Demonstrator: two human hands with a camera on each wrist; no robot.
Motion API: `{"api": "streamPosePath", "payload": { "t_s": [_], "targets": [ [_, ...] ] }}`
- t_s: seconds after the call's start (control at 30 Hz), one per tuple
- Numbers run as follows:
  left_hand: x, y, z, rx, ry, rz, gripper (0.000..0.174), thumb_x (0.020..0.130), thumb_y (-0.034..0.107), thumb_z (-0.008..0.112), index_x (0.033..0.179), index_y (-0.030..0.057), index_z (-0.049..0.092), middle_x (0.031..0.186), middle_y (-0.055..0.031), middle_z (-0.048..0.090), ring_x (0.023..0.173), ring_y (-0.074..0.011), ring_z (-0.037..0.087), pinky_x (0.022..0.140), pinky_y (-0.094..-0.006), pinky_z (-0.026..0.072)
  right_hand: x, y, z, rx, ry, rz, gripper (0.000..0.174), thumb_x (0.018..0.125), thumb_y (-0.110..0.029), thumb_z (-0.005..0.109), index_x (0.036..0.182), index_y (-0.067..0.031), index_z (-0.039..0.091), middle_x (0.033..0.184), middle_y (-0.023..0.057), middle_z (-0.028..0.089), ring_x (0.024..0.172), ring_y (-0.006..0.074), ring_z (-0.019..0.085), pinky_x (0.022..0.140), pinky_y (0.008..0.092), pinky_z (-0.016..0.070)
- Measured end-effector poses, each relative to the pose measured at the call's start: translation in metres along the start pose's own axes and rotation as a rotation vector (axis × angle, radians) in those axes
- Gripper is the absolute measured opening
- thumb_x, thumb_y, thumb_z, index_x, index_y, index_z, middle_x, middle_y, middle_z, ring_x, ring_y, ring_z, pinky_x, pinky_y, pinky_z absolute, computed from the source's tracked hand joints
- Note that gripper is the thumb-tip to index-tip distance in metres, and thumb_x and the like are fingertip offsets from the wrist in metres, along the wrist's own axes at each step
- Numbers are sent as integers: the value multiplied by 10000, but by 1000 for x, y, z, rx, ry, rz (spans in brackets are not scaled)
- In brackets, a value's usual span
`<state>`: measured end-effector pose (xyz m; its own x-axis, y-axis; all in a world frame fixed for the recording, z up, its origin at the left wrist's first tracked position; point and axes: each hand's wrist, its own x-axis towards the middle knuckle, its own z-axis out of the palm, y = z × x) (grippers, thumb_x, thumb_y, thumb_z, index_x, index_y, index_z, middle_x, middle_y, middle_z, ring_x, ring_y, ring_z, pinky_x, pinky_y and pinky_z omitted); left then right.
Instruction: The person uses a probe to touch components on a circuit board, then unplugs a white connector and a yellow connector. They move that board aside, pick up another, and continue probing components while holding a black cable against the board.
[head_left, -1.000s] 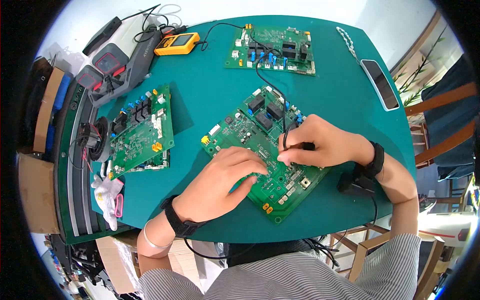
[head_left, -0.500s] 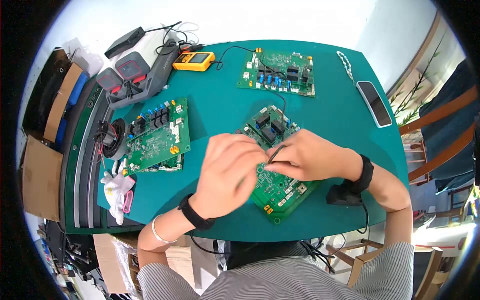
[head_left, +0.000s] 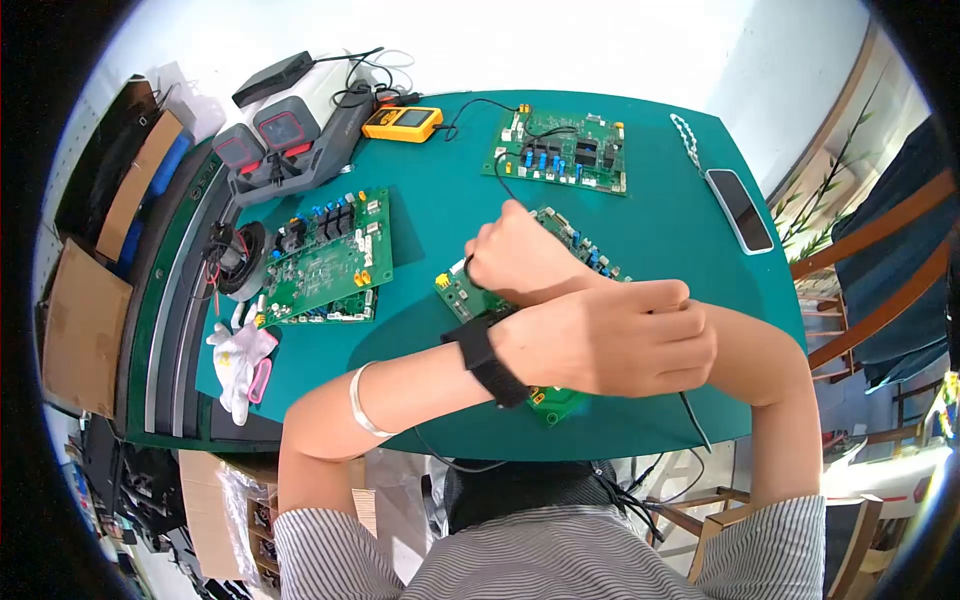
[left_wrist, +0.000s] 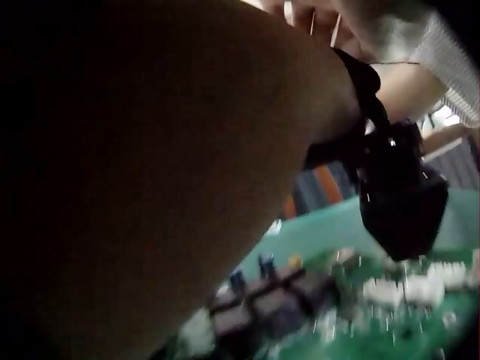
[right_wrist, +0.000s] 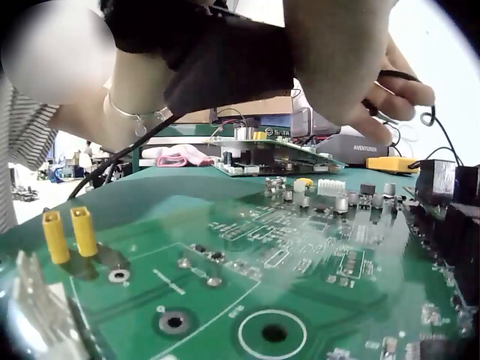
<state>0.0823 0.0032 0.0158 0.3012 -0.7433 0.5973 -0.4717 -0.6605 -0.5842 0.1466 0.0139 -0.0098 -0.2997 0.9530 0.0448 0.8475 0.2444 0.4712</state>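
Note:
A large green circuit board (head_left: pixel 461 300) lies on the table, mostly hidden under both arms. My right hand (head_left: pixel 525 255) is over its far left part, gripping a thin black cable (head_left: pixel 505 185). In the right wrist view, this cable (right_wrist: pixel 401 75) passes between curled fingers (right_wrist: pixel 394 101). My left forearm crosses over the right one. My left hand (head_left: pixel 640 340) lies across the right wrist in the head view, its knuckles bent and its palm side hidden. In the left wrist view, a black wrist camera (left_wrist: pixel 403 202) hangs above the blurred board components.
Another board (head_left: pixel 575 150) is at the back, beside a yellow handheld meter (head_left: pixel 403 124). Stacked boards (head_left: pixel 330 265), a black round motor part (head_left: pixel 240 260) and a white glove (head_left: pixel 238 365) occupy the left. A phone (head_left: pixel 740 210) with a bead strap lies at right.
My left hand has swung right, across and over my right forearm. My right hand has moved left and farther away, taking the black cable along. The head view has shifted slightly.

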Motion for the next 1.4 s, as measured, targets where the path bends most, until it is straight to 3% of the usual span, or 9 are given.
{"api": "streamPosePath", "payload": {
  "t_s": [0.07,0.27,0.57,0.73,0.87,0.93,1.03,1.2,1.4],
  "targets": [
    [6,6,12,-43,-38,-76,236,853,154,628,1079,100,587,1047,1,545,994,-147,549,881,-330,463,-2,3,5,-23,55,32,21,757,-144,702,767,-143,684,671,-10,641,686,181,656,618,364,405],
    [54,17,20,-248,108,-72,116,884,178,617,954,122,544,939,-10,529,893,-165,548,868,-327,446,36,15,23,-259,109,39,130,833,-156,678,729,-216,728,648,-21,686,587,182,668,606,399,483],
    [71,41,19,-348,233,54,281,874,189,649,1149,132,627,1092,5,581,1043,-172,565,909,-360,455,50,2,37,-359,-19,15,173,877,-153,644,727,-193,720,630,-17,684,543,198,653,616,404,508],
    [68,40,6,-416,79,-33,239,861,181,647,1090,124,616,1051,6,570,1006,-172,565,852,-339,476,45,6,29,-281,88,-9,130,871,-159,658,773,-193,735,713,-13,713,656,207,692,620,417,511],
    [50,40,-2,-275,-52,-63,234,825,169,668,1044,123,596,995,11,558,943,-165,570,795,-301,496,35,12,28,-286,190,63,157,807,-143,697,668,-216,683,626,-43,638,637,160,653,615,342,383],
    [59,50,6,-249,97,-62,193,821,155,671,998,129,597,999,12,563,964,-150,572,816,-293,506,34,14,28,-273,32,41,97,870,-174,667,839,-204,753,768,-22,723,748,218,712,635,430,511],
    [68,67,5,-317,260,-164,137,819,138,665,931,127,587,1001,4,570,989,-149,578,857,-304,511,33,14,26,-214,32,72,110,867,-158,660,795,-201,733,776,-23,727,752,212,715,647,427,511],
    [21,58,-27,-357,-344,-83,114,805,139,639,891,76,597,981,-37,575,963,-195,581,853,-313,498,-5,46,18,-27,275,106,85,822,-131,656,765,-140,718,744,49,727,716,246,727,615,403,531],
    [-53,40,-53,-412,-503,-722,258,840,188,664,1024,10,629,1094,-130,619,1058,-318,595,944,-446,486,-82,89,25,142,349,250,206,897,-156,549,1033,-49,661,619,136,626,591,343,650,543,476,504]
  ]
}}
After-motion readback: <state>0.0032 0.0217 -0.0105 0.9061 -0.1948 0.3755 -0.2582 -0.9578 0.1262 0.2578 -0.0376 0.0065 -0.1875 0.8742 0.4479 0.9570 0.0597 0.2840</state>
